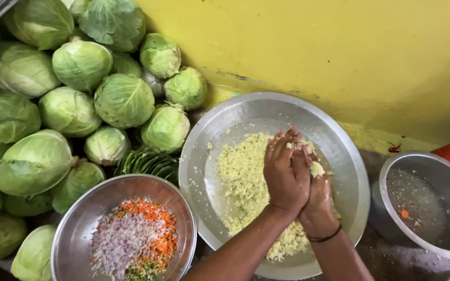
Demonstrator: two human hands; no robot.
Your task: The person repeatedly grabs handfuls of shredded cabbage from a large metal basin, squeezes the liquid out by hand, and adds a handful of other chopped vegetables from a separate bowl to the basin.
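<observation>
A wide steel basin (235,117) sits in the middle with a heap of pale shredded cabbage (243,174) in it. Both my hands are pressed together above that heap. My left hand (285,174) lies over my right hand (319,192), and a clump of the shredded cabbage is squeezed between them, showing at the fingers. A black band circles my right wrist.
A pile of whole green cabbages (69,109) fills the left side. A steel bowl (79,229) of chopped onion and carrot stands at the lower left. A wet steel bowl (428,203) stands at the right. A yellow wall (339,47) runs behind.
</observation>
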